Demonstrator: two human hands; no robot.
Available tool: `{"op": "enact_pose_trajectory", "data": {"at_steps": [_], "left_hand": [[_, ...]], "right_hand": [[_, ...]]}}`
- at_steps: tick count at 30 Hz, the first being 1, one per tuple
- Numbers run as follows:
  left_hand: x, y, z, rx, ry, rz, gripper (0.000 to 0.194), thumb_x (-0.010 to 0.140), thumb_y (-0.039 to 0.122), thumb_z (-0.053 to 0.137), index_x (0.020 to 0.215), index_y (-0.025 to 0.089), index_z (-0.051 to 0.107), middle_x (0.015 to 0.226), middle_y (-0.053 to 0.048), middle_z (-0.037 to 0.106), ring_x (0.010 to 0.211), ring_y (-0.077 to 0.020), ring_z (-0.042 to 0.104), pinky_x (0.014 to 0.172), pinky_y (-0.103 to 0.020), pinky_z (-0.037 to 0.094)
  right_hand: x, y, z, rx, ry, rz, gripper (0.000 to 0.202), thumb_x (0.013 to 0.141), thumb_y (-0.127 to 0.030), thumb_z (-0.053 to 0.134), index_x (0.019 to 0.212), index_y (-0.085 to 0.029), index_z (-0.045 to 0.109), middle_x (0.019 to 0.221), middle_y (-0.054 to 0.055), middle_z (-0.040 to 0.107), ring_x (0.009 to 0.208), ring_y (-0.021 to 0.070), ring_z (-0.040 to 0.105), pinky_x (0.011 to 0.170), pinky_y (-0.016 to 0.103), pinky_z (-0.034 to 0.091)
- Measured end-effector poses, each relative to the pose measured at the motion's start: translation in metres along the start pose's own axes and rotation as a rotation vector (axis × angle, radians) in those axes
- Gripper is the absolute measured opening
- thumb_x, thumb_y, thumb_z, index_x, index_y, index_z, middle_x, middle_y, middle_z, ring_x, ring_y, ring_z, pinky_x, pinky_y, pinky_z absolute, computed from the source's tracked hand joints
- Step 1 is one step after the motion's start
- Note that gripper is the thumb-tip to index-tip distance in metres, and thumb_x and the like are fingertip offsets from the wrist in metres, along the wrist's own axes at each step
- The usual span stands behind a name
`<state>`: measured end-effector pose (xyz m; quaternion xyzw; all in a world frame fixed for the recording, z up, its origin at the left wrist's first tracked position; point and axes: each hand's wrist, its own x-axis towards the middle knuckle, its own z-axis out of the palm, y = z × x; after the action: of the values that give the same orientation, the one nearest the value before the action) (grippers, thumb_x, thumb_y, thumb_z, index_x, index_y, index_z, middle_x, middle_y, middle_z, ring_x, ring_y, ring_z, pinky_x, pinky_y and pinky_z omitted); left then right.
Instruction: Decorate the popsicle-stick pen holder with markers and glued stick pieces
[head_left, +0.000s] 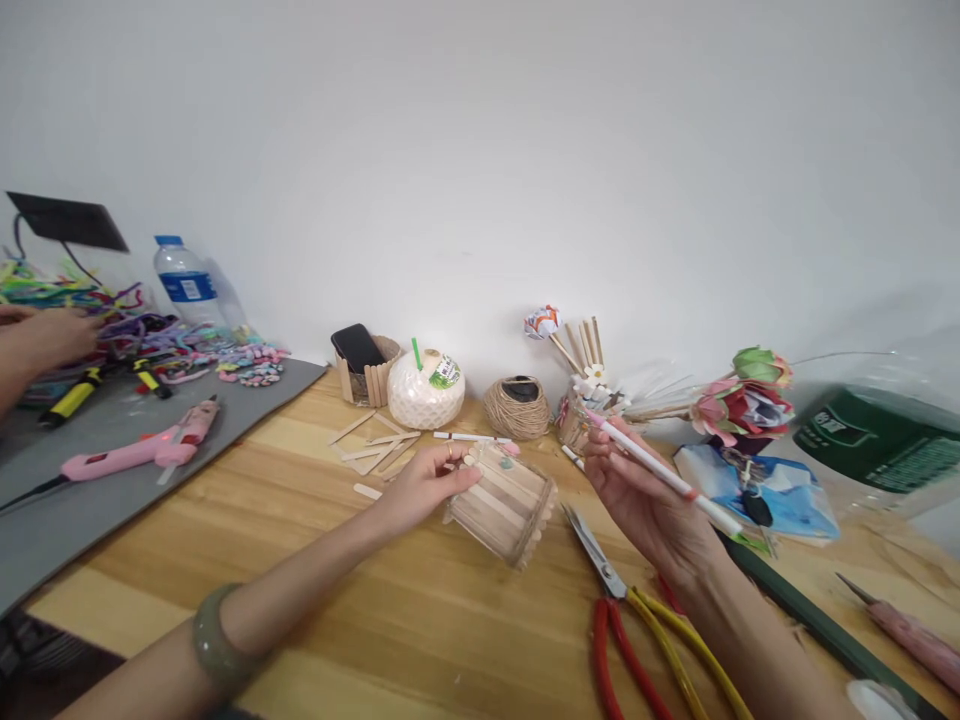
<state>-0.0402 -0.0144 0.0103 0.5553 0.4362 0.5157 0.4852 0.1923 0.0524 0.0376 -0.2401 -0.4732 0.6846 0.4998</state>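
My left hand point(429, 490) grips the upper left edge of a craft-stick box point(501, 502), tilted above the table. Its sticks lie side by side and a small greenish mark shows near the top. In my right hand point(637, 500) a white marker pen point(652, 462) is held between the fingers, its pink end pointing up and left, apart from the box. Scissors point(615, 585) with red and yellow handles lie open below my right hand. Behind the box rests another white pen point(472, 437) with a pink end.
Loose craft sticks point(375, 445), a white coconut point(426, 398), a twine ball point(517, 408) and a stick holder with a phone point(358, 350) stand toward the wall. Paper flowers point(739, 405) are right. Left, a co-worker's hand point(56, 340) is near pipe cleaners and a pink glue gun point(139, 455).
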Motion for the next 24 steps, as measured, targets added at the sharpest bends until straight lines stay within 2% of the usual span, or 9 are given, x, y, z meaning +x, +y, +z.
{"op": "enact_pose_trajectory", "data": {"at_steps": [2, 4, 7, 9, 15, 19, 24], "left_hand": [[0.002, 0.001, 0.003, -0.087, 0.011, -0.018, 0.033, 0.069, 0.046, 0.068, 0.082, 0.016, 0.068, 0.079, -0.004, 0.066, 0.079, -0.0208, 0.057, 0.073, -0.029, 0.043], [0.005, 0.002, 0.006, -0.140, 0.054, -0.051, 0.024, 0.067, 0.039, 0.068, 0.075, 0.016, 0.067, 0.073, -0.003, 0.064, 0.076, -0.0199, 0.056, 0.071, -0.028, 0.042], [0.008, 0.002, 0.014, -0.147, 0.125, -0.073, 0.017, 0.066, 0.032, 0.063, 0.060, 0.017, 0.060, 0.061, 0.001, 0.055, 0.065, -0.0156, 0.050, 0.062, -0.025, 0.038], [0.008, 0.003, 0.021, -0.145, 0.144, -0.070, 0.020, 0.069, 0.034, 0.061, 0.059, 0.017, 0.056, 0.059, 0.002, 0.050, 0.062, -0.0140, 0.046, 0.059, -0.024, 0.035], [0.001, -0.005, 0.039, 0.019, 0.260, 0.020, 0.039, 0.080, 0.047, 0.052, 0.057, 0.020, 0.036, 0.056, 0.005, 0.033, 0.055, -0.0113, 0.032, 0.052, -0.024, 0.027], [-0.006, -0.015, 0.040, 0.132, 0.280, 0.046, 0.036, 0.086, 0.044, 0.045, 0.060, 0.021, 0.035, 0.058, 0.005, 0.033, 0.056, -0.0119, 0.032, 0.053, -0.024, 0.028], [-0.011, -0.019, 0.040, 0.236, 0.276, 0.081, 0.034, 0.086, 0.042, 0.044, 0.060, 0.021, 0.036, 0.057, 0.005, 0.034, 0.055, -0.0121, 0.035, 0.054, -0.024, 0.030]], "right_hand": [[0.002, -0.001, 0.009, -0.080, -0.016, -0.047, 0.023, 0.065, -0.028, 0.078, 0.083, -0.025, 0.064, 0.074, -0.003, 0.057, 0.068, 0.0099, 0.055, 0.062, 0.019, 0.049], [0.002, -0.001, 0.019, -0.152, -0.025, -0.066, 0.016, 0.071, -0.032, 0.073, 0.073, -0.022, 0.060, 0.062, -0.004, 0.051, 0.056, 0.0092, 0.046, 0.051, 0.020, 0.041], [0.002, 0.005, 0.035, -0.197, -0.036, -0.083, 0.023, 0.069, -0.030, 0.073, 0.063, -0.020, 0.053, 0.052, -0.007, 0.042, 0.046, 0.0073, 0.032, 0.043, 0.020, 0.025], [0.003, 0.011, 0.044, -0.238, -0.043, -0.114, 0.028, 0.067, -0.028, 0.074, 0.062, -0.020, 0.048, 0.050, -0.008, 0.041, 0.046, 0.0072, 0.029, 0.043, 0.021, 0.021], [0.005, 0.019, 0.064, -0.397, -0.054, -0.181, 0.030, 0.070, -0.024, 0.068, 0.059, -0.021, 0.040, 0.052, -0.008, 0.042, 0.049, 0.0093, 0.036, 0.047, 0.021, 0.029], [0.001, 0.020, 0.068, -0.476, -0.111, -0.216, 0.032, 0.075, -0.024, 0.062, 0.056, -0.022, 0.036, 0.050, -0.008, 0.038, 0.047, 0.0090, 0.034, 0.045, 0.020, 0.030], [-0.002, 0.023, 0.065, -0.542, -0.161, -0.219, 0.033, 0.079, -0.026, 0.060, 0.056, -0.022, 0.036, 0.051, -0.008, 0.037, 0.046, 0.0089, 0.032, 0.043, 0.020, 0.028]]}}
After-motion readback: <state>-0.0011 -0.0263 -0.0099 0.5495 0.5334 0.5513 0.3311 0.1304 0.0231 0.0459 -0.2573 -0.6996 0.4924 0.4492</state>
